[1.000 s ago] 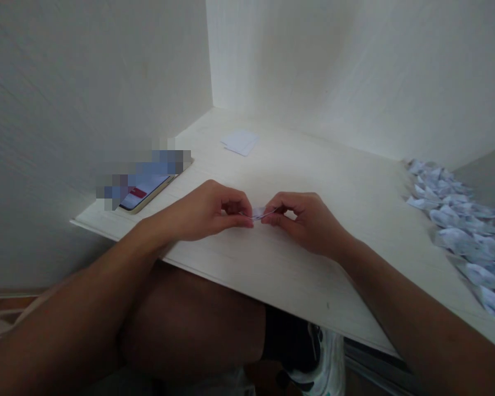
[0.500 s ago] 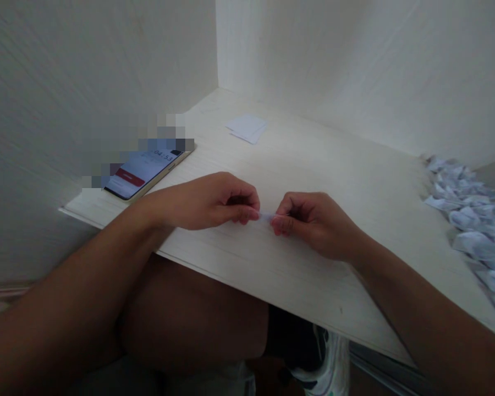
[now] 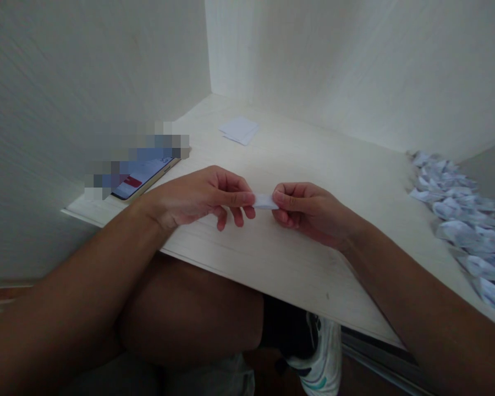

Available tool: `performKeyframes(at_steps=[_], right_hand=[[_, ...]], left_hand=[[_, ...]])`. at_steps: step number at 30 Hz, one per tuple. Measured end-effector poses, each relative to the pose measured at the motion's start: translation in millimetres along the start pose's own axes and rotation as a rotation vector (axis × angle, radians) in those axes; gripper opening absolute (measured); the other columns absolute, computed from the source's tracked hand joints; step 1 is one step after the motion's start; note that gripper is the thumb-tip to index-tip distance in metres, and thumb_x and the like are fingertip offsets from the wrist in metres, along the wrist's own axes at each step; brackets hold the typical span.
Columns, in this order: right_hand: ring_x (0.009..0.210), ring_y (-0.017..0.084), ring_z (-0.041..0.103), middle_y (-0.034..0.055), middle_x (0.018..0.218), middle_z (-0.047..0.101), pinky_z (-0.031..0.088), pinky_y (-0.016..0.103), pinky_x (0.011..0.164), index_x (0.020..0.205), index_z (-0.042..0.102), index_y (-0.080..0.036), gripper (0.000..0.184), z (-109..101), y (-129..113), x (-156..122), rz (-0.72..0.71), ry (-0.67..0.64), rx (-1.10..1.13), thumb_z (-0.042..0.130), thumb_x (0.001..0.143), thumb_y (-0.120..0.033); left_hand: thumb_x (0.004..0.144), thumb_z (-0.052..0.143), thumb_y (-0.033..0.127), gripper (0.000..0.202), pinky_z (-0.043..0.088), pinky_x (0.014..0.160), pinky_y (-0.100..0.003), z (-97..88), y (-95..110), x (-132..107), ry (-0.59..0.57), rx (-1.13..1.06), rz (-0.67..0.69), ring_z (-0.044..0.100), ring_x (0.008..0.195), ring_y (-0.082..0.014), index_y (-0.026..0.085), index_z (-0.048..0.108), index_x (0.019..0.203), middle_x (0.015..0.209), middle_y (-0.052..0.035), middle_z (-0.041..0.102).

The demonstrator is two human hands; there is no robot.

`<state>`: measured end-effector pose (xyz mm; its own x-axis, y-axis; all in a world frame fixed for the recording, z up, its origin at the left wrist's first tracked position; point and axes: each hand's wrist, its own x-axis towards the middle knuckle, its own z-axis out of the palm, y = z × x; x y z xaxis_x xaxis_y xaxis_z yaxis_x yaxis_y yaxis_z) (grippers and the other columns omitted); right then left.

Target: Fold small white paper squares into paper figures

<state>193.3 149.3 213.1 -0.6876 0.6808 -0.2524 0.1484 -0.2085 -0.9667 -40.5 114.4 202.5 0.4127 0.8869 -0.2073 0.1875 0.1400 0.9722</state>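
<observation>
A narrow folded strip of white paper stretches between my two hands, just above the table. My left hand pinches its left end between thumb and forefinger, with the other fingers hanging loosely below. At the right end, my right hand grips the paper with the thumb on top and the fingers curled underneath. Both ends of the strip are hidden by the fingertips.
A few flat white paper pieces lie toward the back corner. A phone, partly pixelated, rests at the left by the wall. Many folded papers are heaped along the right side of the white table. Walls enclose the back and left.
Both hands have risen slightly with the paper, and more of the strip shows between them. The lower fingers of my left hand have loosened away from it. The view has shifted a little.
</observation>
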Motion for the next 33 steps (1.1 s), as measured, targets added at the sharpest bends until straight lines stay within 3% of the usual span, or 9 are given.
performKeyframes(at_steps=[8, 14, 17, 21, 25, 29, 33], right_hand=[[0.053, 0.008, 0.045, -0.0040, 0.060, 0.058, 0.034, 0.022, 0.049, 0.070, 0.061, -0.019, 0.046, 1, -1, -1, 0.022, -0.065, 0.073, 0.092, 0.072, -0.053], [0.056, 0.008, 0.048, -0.0040, 0.065, 0.061, 0.035, 0.022, 0.051, 0.076, 0.058, -0.019, 0.046, 0, 5, 2, -0.082, -0.073, 0.128, 0.091, 0.076, -0.052], [0.055, 0.009, 0.049, -0.0049, 0.064, 0.060, 0.038, 0.023, 0.053, 0.079, 0.060, -0.020, 0.042, -1, 9, 5, -0.188, -0.046, 0.014, 0.085, 0.083, -0.054], [0.063, 0.011, 0.057, -0.0021, 0.069, 0.066, 0.044, 0.025, 0.061, 0.082, 0.066, -0.019, 0.025, -1, 13, 5, -0.500, 0.137, -0.440, 0.074, 0.097, -0.037], [0.073, 0.013, 0.067, 0.0024, 0.084, 0.076, 0.051, 0.027, 0.069, 0.087, 0.072, -0.019, 0.013, 0, 14, 2, -0.799, 0.275, -0.820, 0.072, 0.098, -0.025], [0.081, 0.014, 0.076, 0.0040, 0.093, 0.082, 0.057, 0.025, 0.072, 0.092, 0.075, -0.020, 0.007, 2, 12, -2, -0.979, 0.337, -0.939, 0.072, 0.099, -0.021], [0.085, 0.014, 0.080, 0.0044, 0.098, 0.084, 0.060, 0.024, 0.073, 0.094, 0.075, -0.020, 0.005, 4, 10, -5, -1.075, 0.387, -0.975, 0.074, 0.096, -0.016]], left_hand=[[0.076, 0.090, 0.052, 0.037, 0.058, 0.050, -0.024, -4.9, 1, 0, -0.154, -0.172, -0.050, 0.070, 0.057, -0.0165, 0.019, 0.072, 0.077, 0.073, -0.0050, 0.076], [0.079, 0.090, 0.047, 0.037, 0.060, 0.049, -0.023, 1.4, 2, -3, -0.093, -0.312, -0.037, 0.074, 0.063, -0.0174, 0.018, 0.068, 0.082, 0.073, -0.0015, 0.073], [0.083, 0.086, 0.048, 0.035, 0.062, 0.050, -0.026, 2.8, 2, -5, -0.068, -0.264, 0.001, 0.076, 0.066, -0.0193, 0.018, 0.068, 0.083, 0.075, -0.0019, 0.073], [0.090, 0.080, 0.039, 0.022, 0.065, 0.060, -0.027, 4.8, 1, -9, 0.067, 0.047, 0.194, 0.078, 0.071, -0.0183, 0.019, 0.074, 0.087, 0.082, -0.0035, 0.079], [0.090, 0.081, 0.028, 0.008, 0.064, 0.067, -0.023, 8.0, -1, -13, 0.275, 0.349, 0.461, 0.079, 0.082, -0.0175, 0.021, 0.080, 0.094, 0.095, -0.0036, 0.083], [0.093, 0.079, 0.024, 0.004, 0.062, 0.073, -0.021, 8.2, 1, -15, 0.371, 0.591, 0.705, 0.080, 0.087, -0.0155, 0.025, 0.083, 0.093, 0.100, -0.0013, 0.085], [0.094, 0.077, 0.018, 0.009, 0.062, 0.080, -0.021, 9.1, 5, -16, 0.424, 0.736, 0.856, 0.081, 0.088, -0.0142, 0.026, 0.083, 0.095, 0.102, -0.0005, 0.085]])
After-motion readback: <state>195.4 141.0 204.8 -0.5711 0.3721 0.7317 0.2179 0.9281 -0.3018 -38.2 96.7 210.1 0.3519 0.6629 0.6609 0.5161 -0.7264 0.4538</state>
